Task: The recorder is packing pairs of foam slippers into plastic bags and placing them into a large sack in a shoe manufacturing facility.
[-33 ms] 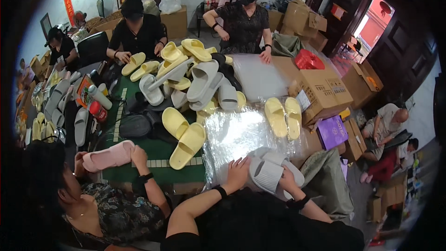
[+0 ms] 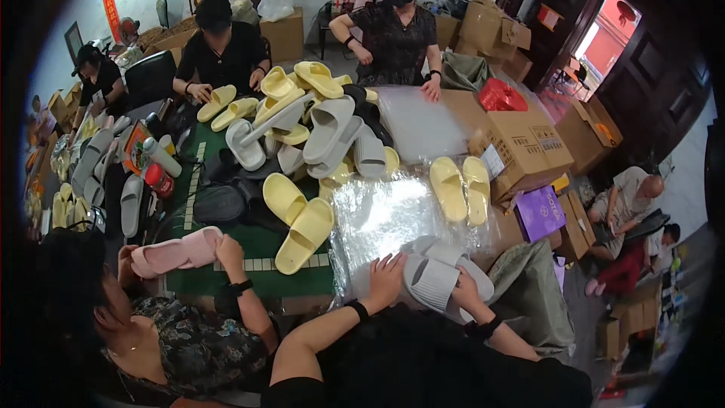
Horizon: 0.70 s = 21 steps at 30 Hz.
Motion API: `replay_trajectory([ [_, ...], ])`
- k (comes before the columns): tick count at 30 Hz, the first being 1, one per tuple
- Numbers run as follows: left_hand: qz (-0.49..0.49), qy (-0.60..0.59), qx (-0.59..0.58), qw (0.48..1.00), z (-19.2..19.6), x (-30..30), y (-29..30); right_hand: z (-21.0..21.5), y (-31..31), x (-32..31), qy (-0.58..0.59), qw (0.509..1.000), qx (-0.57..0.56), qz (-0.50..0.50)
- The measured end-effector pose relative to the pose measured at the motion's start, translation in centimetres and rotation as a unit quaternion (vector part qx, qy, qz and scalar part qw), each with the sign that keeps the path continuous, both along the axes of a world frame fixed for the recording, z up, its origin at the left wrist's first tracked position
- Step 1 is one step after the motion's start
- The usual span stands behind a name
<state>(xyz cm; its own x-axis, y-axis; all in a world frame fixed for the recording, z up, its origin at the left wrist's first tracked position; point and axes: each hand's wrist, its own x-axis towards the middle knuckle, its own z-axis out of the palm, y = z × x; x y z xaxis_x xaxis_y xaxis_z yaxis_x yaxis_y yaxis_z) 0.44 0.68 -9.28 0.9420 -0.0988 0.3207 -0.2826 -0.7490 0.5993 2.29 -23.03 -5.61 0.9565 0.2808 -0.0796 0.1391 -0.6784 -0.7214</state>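
Observation:
A pair of light grey slippers with ribbed straps (image 2: pixel 432 281) is between my hands at the table's near edge, one partly overlapping the other. My right hand (image 2: pixel 470 291) closes round the right side of the pair by the strap. At the opposite side, my left hand (image 2: pixel 387 279) has its fingers curled against the edge of the nearer slipper; its thumb is hidden. Beneath and beyond them lie shiny clear plastic bags (image 2: pixel 377 215). A yellow slipper pair (image 2: pixel 458 189) rests on the plastic farther off.
Yellow and grey slippers (image 2: pixel 330 132) are heaped mid-table. Another yellow pair (image 2: pixel 302 227) lies on the green mat (image 2: pixel 249 281). A co-worker at left holds pink slippers (image 2: pixel 177 251); others stand or sit beyond. A carton (image 2: pixel 529 147), purple box (image 2: pixel 541 217) and grey-green sack (image 2: pixel 529 295) are at right.
The co-worker at left has turned the pink slippers so that their straps show more. My hands and the grey slippers have hardly moved.

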Motion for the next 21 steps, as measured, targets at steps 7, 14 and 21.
replay_trajectory([
  [7,-0.019,-0.022,0.032,0.999,-0.4,-0.7,-0.2,0.7,2.8,-1.5,-0.101,0.99,-0.073,0.061],
  [14,-0.156,-0.035,0.111,0.981,0.0,-0.7,-0.5,-5.0,3.8,0.9,-0.184,0.959,-0.157,0.147],
  [21,-0.229,-0.091,0.023,0.969,-0.5,-0.2,-0.7,-5.8,9.0,4.0,-0.213,0.968,-0.097,-0.084],
])
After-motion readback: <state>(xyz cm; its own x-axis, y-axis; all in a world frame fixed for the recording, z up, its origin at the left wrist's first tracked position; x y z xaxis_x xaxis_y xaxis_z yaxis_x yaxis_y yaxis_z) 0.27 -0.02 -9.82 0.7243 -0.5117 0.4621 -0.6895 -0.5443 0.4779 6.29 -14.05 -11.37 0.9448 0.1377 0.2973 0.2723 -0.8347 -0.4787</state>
